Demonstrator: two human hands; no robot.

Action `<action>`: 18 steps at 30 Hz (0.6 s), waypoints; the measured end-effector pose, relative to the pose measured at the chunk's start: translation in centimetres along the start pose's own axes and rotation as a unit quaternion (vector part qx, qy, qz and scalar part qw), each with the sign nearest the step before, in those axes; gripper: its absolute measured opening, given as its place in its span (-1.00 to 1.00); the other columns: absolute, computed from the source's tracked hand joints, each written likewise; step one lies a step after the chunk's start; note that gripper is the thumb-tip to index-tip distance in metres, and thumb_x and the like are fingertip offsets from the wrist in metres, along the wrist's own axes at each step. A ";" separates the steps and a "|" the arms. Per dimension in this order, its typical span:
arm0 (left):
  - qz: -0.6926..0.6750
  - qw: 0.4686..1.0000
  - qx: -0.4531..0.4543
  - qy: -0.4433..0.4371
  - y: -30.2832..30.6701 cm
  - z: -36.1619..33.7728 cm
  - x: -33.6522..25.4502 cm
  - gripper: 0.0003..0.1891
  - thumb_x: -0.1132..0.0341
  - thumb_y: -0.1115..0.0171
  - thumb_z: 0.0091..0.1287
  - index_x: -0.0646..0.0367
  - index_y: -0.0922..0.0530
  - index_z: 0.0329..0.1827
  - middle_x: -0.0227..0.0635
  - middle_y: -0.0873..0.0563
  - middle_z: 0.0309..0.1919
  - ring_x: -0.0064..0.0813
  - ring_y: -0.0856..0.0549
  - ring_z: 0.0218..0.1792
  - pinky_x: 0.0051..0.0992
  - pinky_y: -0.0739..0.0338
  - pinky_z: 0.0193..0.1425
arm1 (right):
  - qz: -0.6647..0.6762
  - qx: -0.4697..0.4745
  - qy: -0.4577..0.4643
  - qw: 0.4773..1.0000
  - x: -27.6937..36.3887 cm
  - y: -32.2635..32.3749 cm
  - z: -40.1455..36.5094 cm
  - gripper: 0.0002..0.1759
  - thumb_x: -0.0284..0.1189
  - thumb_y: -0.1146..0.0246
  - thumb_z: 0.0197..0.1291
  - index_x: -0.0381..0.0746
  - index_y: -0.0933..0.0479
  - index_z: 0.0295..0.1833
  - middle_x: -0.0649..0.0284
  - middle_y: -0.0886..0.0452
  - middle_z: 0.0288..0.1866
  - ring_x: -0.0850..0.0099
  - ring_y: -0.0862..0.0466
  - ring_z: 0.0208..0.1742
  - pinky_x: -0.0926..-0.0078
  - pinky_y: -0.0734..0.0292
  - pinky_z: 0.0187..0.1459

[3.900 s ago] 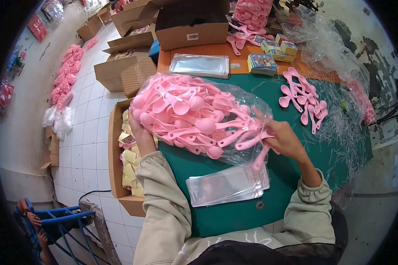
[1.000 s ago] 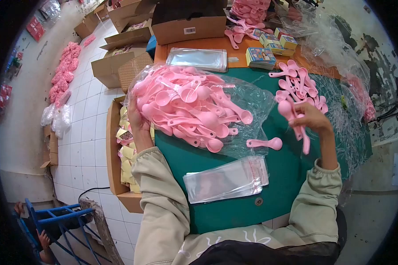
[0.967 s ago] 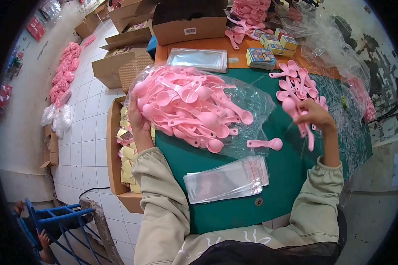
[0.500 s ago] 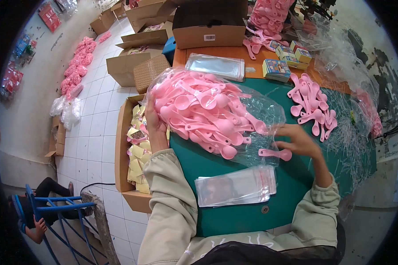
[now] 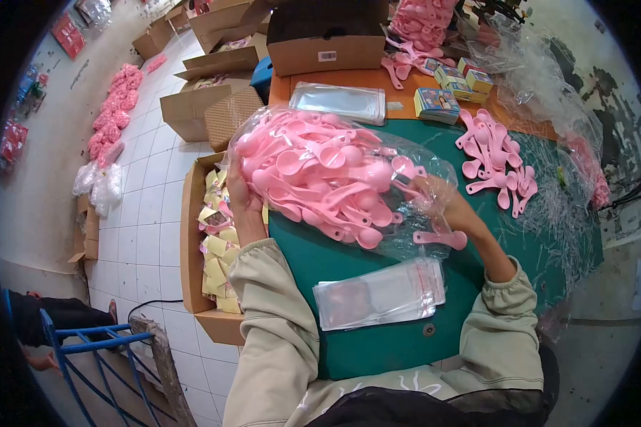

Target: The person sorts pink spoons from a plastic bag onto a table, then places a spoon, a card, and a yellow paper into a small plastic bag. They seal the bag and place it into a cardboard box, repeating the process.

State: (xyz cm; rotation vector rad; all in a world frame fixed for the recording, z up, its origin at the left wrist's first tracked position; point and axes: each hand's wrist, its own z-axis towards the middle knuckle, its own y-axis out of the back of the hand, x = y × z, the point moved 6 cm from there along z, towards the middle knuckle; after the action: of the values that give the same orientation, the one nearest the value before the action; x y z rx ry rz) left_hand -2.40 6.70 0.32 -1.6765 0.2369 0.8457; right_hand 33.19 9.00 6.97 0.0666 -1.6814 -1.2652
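Observation:
A clear plastic bag [image 5: 445,181] full of pink plastic spoons [image 5: 320,178] lies tilted over the green table top, its mouth facing right. My left hand [image 5: 243,203] grips the bag's left side from below, thumb and fingers partly hidden by it. At the mouth, my right hand [image 5: 434,198] reaches in among the spoons, with curled fingers closed on a spoon; the plastic partly covers the fingertips. A single pink spoon [image 5: 440,239] lies just below that hand at the bag's lower edge. Flat clear plastic sleeves [image 5: 377,295] are stacked nearer my body.
A loose pile of pink spoons [image 5: 498,160] lies on the right. Behind are small card boxes [image 5: 436,104], more clear sleeves [image 5: 338,102] and a brown carton [image 5: 327,53]. An open carton [image 5: 192,249] of yellow packets stands left. A person's leg [image 5: 64,313] shows near a blue metal frame [image 5: 96,341].
My right hand has moved from outside the bag's mouth in among the spoons, and its fingers have curled. My left hand keeps its hold. The person at lower left has shifted.

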 end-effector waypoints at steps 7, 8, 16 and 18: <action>0.001 1.000 0.015 0.003 -0.2 0.2 0.1 -0.57 0.13 -0.03 0.37 0.28 -0.37 0.14 -0.12 -0.55 0.03 -0.24 -0.61 -0.01 -0.29 -0.58 0.02 | 0.324 0.055 -0.179 0.927 1.0 3.2 -5.3 -0.63 -0.45 -0.30 -0.01 -0.37 -0.51 -0.06 0.35 -0.52 -0.30 0.61 -0.50 -0.30 0.67 -0.42 -0.34; -0.001 1.000 0.020 0.007 0.0 0.2 0.1 -0.57 0.14 -0.03 0.37 0.28 -0.37 0.14 -0.12 -0.55 0.03 -0.24 -0.61 -0.02 -0.28 -0.58 0.02 | 0.355 0.059 -0.179 0.916 0.9 3.3 -6.0 -0.61 -0.45 -0.31 -0.02 -0.37 -0.51 -0.04 0.35 -0.52 -0.30 0.62 -0.50 -0.30 0.70 -0.42 -0.36; 0.005 1.000 0.009 0.014 -0.5 -0.1 0.1 -0.57 0.15 -0.03 0.36 0.28 -0.37 0.16 -0.12 -0.54 0.05 -0.26 -0.61 -0.01 -0.32 -0.57 0.04 | 0.419 0.057 -0.219 0.879 0.8 4.0 -9.5 -0.25 -0.44 -0.35 -0.05 -0.30 -0.24 0.30 0.32 -0.51 -0.19 0.65 -0.47 -0.34 0.74 -0.39 -0.40; 0.009 1.000 0.011 0.018 -0.2 0.0 0.1 -0.57 0.14 -0.03 0.37 0.28 -0.37 0.16 -0.13 -0.54 0.06 -0.27 -0.61 -0.01 -0.33 -0.57 0.04 | 0.394 0.056 -0.213 0.892 1.7 4.5 -9.6 -0.19 -0.44 -0.35 -0.06 -0.26 -0.18 0.34 0.33 -0.51 -0.19 0.65 -0.47 -0.35 0.73 -0.40 -0.39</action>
State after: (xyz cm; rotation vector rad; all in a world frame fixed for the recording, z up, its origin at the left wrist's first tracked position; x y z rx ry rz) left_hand -2.27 6.81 0.42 -1.6728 0.2850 0.8231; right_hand 41.38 3.42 11.11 -0.8035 -1.8511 -0.5755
